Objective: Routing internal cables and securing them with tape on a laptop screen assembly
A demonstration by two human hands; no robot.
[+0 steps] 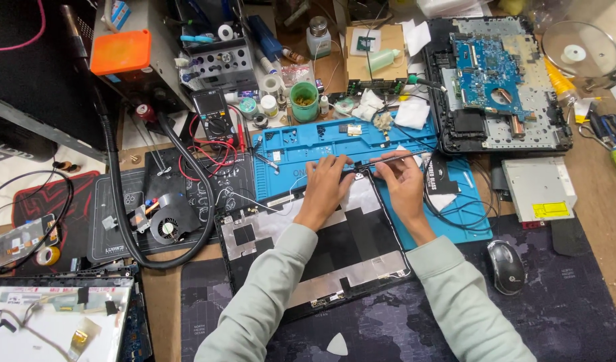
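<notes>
Laptop lid [321, 251], black with silver foil strips inside, lies tilted near the front middle of the workbench, its lower part on the dark desk pad [415, 328] and its top edge on the blue repair mat [348, 137]. From the head camera, both hands are at that top edge: the left hand [324, 188] lies flat on the lid's upper rim with fingers spread forward, while the right hand [402, 177] curls its fingertips around a thin black cable [388, 159] running along the rim, pinching it lightly. Tight quarters here! Left of the lid, a cooling fan [168, 224] and a looping black hose [120, 194] crowd its edge; a multimeter [212, 112] with red leads sits farther back. To the right, an optical drive [539, 191] and a mouse [507, 267] sit just off the mat, and an opened laptop base [499, 84] with a blue board fills the bench's far right corner. Open room shows mainly on the desk pad toward the near edge, beside the sleeves.
</notes>
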